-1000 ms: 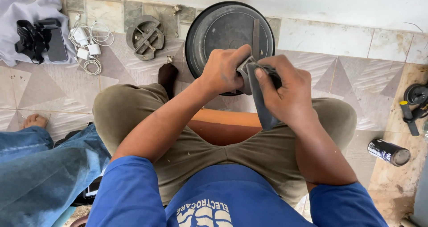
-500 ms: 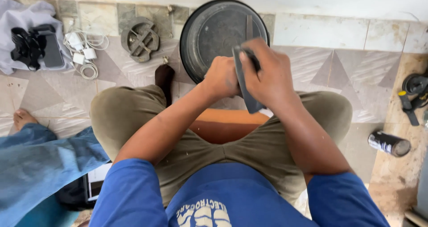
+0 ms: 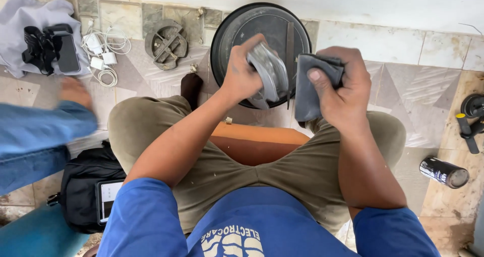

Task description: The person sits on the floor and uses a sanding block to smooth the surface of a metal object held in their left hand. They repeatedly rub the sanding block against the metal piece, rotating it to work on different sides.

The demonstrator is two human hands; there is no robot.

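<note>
My left hand (image 3: 243,75) grips a curved grey metal blade (image 3: 269,73), held up over a round black pan (image 3: 237,32) that lies on the tiled floor ahead of my knees. My right hand (image 3: 340,88) clutches a folded dark grey cloth (image 3: 307,85) just right of the blade, apart from it. A long thin dark strip (image 3: 290,45) lies in the pan between my hands. I sit on an orange stool (image 3: 252,141).
A round metal bracket (image 3: 166,42) lies left of the pan. White cables and chargers (image 3: 103,52), a phone and black straps on grey fabric (image 3: 30,15) sit far left. Another person's blue-jeaned leg (image 3: 35,136) is at left, a black bag (image 3: 85,186) below. A black can (image 3: 443,172) lies right.
My hands have come apart: the left now holds the blade alone, the right drew away with the cloth. The other person's leg has shifted at left.
</note>
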